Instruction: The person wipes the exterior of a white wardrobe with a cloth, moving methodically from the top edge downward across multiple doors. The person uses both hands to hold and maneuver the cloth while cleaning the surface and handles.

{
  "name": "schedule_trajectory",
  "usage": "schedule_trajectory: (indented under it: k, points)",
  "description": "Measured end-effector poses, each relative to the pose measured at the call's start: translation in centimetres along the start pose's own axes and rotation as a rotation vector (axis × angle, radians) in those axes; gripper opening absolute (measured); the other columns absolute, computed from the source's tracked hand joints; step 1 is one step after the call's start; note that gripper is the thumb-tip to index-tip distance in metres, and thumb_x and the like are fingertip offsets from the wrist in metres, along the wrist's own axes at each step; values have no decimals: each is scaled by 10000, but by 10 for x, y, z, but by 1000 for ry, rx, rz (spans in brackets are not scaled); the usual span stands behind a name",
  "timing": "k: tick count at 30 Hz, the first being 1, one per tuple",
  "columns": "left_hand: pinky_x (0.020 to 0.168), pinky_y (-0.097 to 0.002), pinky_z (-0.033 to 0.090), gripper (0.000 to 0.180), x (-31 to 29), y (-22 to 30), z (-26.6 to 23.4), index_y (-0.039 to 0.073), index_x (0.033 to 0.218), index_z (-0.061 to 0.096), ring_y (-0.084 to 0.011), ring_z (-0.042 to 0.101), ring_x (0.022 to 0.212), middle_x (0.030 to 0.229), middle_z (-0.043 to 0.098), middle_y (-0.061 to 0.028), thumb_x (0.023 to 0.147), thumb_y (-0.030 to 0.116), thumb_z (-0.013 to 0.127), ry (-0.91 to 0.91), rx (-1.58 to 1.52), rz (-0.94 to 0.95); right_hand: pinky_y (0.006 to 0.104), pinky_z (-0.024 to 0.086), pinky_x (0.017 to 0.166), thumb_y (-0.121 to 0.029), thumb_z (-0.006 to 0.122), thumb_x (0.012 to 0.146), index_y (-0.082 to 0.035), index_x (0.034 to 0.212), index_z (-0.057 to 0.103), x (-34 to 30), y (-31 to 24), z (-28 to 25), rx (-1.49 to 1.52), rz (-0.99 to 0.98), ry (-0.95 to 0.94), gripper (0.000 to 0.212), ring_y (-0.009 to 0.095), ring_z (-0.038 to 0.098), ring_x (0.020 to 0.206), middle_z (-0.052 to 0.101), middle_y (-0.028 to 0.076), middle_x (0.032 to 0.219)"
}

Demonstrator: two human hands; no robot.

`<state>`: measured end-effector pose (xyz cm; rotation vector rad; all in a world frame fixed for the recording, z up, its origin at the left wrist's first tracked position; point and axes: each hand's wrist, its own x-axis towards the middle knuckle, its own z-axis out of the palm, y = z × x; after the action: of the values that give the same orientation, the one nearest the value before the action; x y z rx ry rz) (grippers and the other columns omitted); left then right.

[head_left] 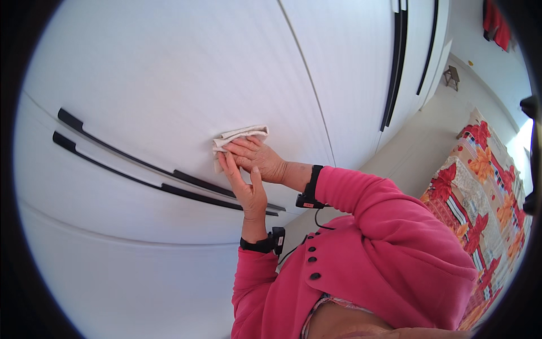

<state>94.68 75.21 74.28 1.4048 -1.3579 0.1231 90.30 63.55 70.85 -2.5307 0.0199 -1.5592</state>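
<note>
A folded off-white cloth (241, 133) lies pressed against a white cabinet door (164, 85). My right hand (264, 161) is on top of the cloth, its fingers bent over the lower part and holding it to the panel. Just below, my left hand (247, 189) reaches up with its fingers on the cloth's lower left edge, overlapping the right hand; its thumb stands apart. Part of the cloth is hidden under both hands. Close to the left hand runs a pair of long black handles (186, 179), set along the gap between two doors.
More black handles (394, 68) sit on the doors at the upper right. A bed with a red and orange leaf-patterned cover (480, 209) stands at the right. Beyond it are a small wooden stool (451, 76) on the pale floor and red clothing (497, 25) hanging on the wall.
</note>
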Motion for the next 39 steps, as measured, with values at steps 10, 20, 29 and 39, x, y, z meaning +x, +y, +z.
schedule_trajectory:
  k: [10, 20, 29, 39]
  points:
    - [1222, -433, 185, 754, -35, -14, -23, -31, 1562, 161, -332, 184, 1509, 1628, 142, -228, 935, 74, 566, 287, -119, -228, 384, 333, 1126, -231, 650, 872, -173, 1379, 530, 21, -35, 29, 32, -196, -210, 525, 201, 417, 1377, 462, -9, 1483]
    - [1196, -374, 225, 697, -33, 1, 18, -13, 1583, 103, -302, 253, 1485, 1624, 212, -200, 1047, 265, 453, 298, 33, -457, 362, 344, 1155, -254, 558, 978, -177, 1414, 519, 5, -11, 0, 474, -5, -253, 444, 186, 440, 1380, 493, -31, 1486]
    - [1219, -473, 105, 767, -25, 18, 129, -34, 1574, 124, -394, 72, 1526, 1642, 37, -262, 1028, 369, 483, 8, 243, -144, 383, 312, 1165, -234, 586, 930, -206, 1340, 571, -61, 68, -99, 186, 63, -211, 411, 180, 393, 1406, 463, -46, 1491]
    - [1206, -502, 171, 729, 42, 68, 295, -42, 1550, 211, -432, 145, 1504, 1613, 141, -281, 1031, 393, 482, -367, -2, 142, 411, 405, 1093, -126, 697, 817, -163, 1236, 622, -129, 185, -233, -153, 238, 239, 427, 228, 478, 1321, 500, 10, 1425]
